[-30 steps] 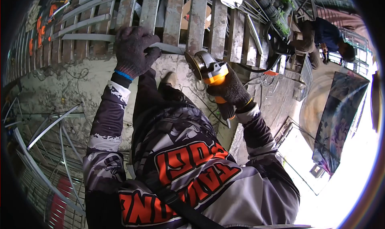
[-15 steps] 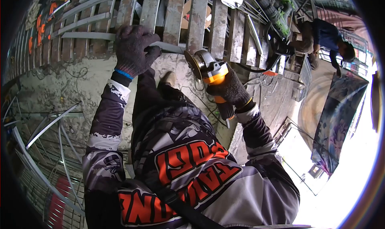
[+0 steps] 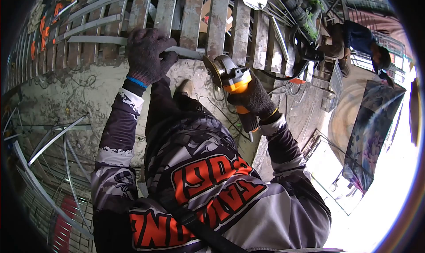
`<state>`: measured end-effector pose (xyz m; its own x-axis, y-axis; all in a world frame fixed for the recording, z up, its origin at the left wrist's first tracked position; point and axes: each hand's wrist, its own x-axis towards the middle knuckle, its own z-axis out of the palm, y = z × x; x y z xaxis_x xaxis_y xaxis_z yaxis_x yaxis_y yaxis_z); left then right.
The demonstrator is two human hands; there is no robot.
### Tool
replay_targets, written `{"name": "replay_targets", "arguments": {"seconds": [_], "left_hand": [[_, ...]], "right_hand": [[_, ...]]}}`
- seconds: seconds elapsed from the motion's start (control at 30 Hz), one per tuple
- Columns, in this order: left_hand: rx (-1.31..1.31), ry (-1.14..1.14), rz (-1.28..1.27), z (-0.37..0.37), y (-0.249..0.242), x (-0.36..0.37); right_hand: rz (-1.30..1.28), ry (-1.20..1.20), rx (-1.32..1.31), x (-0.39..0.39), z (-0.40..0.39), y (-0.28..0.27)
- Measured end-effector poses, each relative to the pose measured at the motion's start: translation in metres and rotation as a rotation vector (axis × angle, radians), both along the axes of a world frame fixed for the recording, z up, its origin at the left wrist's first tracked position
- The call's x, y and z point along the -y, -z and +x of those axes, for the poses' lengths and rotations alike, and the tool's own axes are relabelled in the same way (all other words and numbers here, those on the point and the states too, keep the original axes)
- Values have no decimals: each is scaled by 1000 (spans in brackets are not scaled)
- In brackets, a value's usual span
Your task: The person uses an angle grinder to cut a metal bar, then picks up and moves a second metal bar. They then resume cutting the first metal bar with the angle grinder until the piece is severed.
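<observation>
My left hand [image 3: 149,56], in a dark knit glove with a blue cuff edge, is closed around a flat grey metal strip [image 3: 188,53] at the edge of the slatted metal bench. My right hand [image 3: 254,98], gloved too, grips the body of a yellow and black angle grinder [image 3: 237,81]. The grinder's disc [image 3: 213,71] is at the right end of the strip; whether they touch is hard to tell. No sparks show.
The slatted bench [image 3: 217,25] spans the top, with curved metal strips at its left. Bent metal rods [image 3: 66,173] lie lower left. Another person [image 3: 361,40] sits at upper right beside a dark patterned panel [image 3: 372,129]. A cable [image 3: 283,77] runs by the bench.
Both of my hands, the strip and the grinder hold nearly the same positions. The other person's head and arm have shifted slightly at the upper right.
</observation>
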<state>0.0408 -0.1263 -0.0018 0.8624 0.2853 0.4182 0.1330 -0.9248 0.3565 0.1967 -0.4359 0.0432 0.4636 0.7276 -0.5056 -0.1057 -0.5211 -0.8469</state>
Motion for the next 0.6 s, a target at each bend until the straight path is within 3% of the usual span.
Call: {"name": "replay_targets", "arguments": {"seconds": [0.6], "left_hand": [[9, 4, -1, -1, 1, -1]], "right_hand": [[-9, -35, 81, 1, -2, 0]]}}
